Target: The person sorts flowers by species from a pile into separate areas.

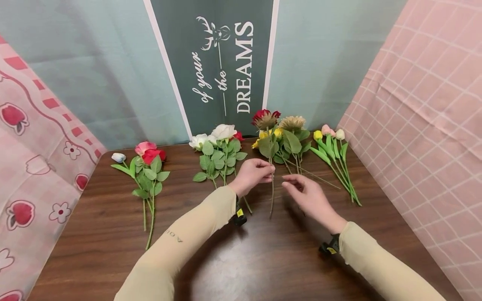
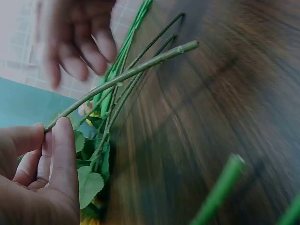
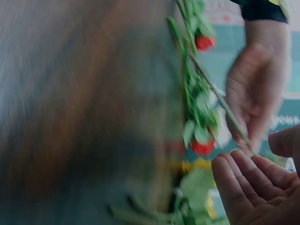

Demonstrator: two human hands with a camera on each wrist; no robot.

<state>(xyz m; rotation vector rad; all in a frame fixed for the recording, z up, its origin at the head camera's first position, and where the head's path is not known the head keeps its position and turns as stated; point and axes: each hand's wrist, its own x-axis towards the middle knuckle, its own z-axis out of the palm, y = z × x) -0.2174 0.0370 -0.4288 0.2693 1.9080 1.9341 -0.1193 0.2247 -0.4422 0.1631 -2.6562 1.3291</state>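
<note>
The wooden surface [image 1: 263,259] carries four loose groups of artificial flowers, laid side by side with the heads toward the backdrop; the bunch of white roses [image 1: 220,152] lies near the middle, the sunflower group [image 1: 291,140] just to the right of it, the tulips [image 1: 335,156] further right, and the pink and red roses [image 1: 147,167] well apart on the left.

The dark red flower [image 1: 265,118] is lifted from the sunflower group; its stem [image 2: 126,75] is pinched between thumb and fingers of the left hand [image 1: 252,175], high up, near the leaves, so the long lower part hangs free above the surface. The right hand [image 1: 306,194] is held just beside the stem, with relaxed, spread fingers, gripping nothing.

Several risks can be judged from this. The stem is held at one point only; it could turn or slip in the pinch, because the heavy head pulls on it. Its leaves are seen close to the neighbouring stems; these could be caught and dragged out of their group. The free lower end could sweep against the white roses.
</note>
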